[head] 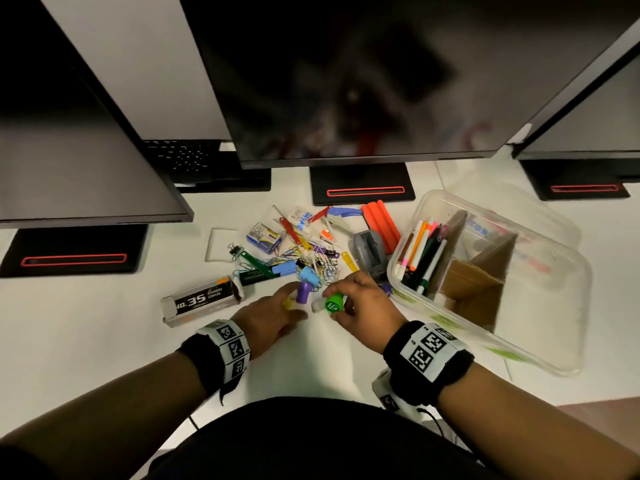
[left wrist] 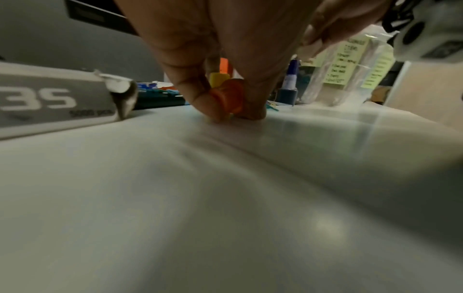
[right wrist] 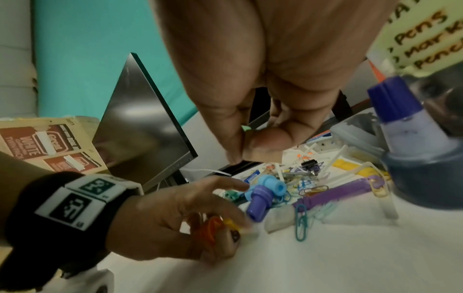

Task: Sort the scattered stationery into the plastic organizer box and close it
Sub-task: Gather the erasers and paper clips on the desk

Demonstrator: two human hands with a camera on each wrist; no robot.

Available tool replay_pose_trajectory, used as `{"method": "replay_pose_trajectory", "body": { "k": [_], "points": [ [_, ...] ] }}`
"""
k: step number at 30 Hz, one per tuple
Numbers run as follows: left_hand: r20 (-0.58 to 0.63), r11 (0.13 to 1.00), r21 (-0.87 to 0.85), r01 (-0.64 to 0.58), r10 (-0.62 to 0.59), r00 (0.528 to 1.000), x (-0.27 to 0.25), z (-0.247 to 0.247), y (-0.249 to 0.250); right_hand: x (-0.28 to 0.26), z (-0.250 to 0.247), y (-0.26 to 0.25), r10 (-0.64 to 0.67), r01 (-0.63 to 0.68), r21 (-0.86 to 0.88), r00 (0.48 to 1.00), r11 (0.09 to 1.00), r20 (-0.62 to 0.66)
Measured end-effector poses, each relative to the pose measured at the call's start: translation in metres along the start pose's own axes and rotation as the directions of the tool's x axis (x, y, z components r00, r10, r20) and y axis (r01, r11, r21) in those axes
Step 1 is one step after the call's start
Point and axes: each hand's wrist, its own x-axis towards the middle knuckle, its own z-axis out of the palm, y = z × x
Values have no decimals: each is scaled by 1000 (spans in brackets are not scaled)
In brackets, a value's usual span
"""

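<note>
Green stamp (head: 333,304) sat pinched in our right grip (head: 360,308); left grip (head: 273,315) pinched orange one (left wrist: 229,97). Light, hard; hold sides.

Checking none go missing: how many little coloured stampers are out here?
5: green stamper in the right hand, orange and yellow in the left hand, purple and blue on the desk at the pile's near edge. The pile may hide more.
</note>
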Motion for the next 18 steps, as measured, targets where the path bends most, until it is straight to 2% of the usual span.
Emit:
{"method": "replay_pose_trajectory", "body": {
  "k": [1, 2, 5, 7, 9, 10, 11, 13, 15, 17, 18],
  "points": [
    [-27, 996, 77, -54, 56, 998, 3, 0, 3, -4, -4, -2, -8, 8, 17, 1000, 1000, -9],
    [-62, 996, 68, -61, 66, 996, 5, 2, 3, -7, -8, -5, -22, 23, 36, 1000, 999, -19],
    [-120, 995, -79, -68, 58, 991, 13, 7, 7, -19, -25, -15, -63, 70, 88, 995, 994, -82],
    [-152, 983, -176, -50, 23, 988, 13, 5, 14, -28, -43, -17, -65, 88, 133, 984, 987, -168],
    [-199, 988, -40, -150, 139, 970, 12, -4, 22, -37, -62, -12, -40, 88, 155, 956, 984, -290],
    [-181, 980, -13, -197, 191, 965, 12, -5, 23, -41, -71, -6, -7, 73, 171, 935, 983, -354],
    [-239, 969, 21, -245, 242, 940, 12, -12, 29, -45, -79, 2, 36, 51, 195, 908, 979, -418],
    [-272, 940, 38, -340, 337, 901, 9, -32, 53, -53, -92, 19, 133, -6, 241, 847, 970, -514],
    [-348, 913, -27, -407, 373, 860, 10, -53, 85, -60, -100, 35, 234, -107, 255, 804, 961, -547],
    [-379, 885, -18, -465, 425, 822, 21, -62, 111, -67, -103, 49, 319, -221, 240, 778, 945, -542],
    [-376, 877, -35, -479, 432, 820, 28, -66, 126, -71, -104, 55, 353, -272, 227, 770, 935, -532]
  ]
}}
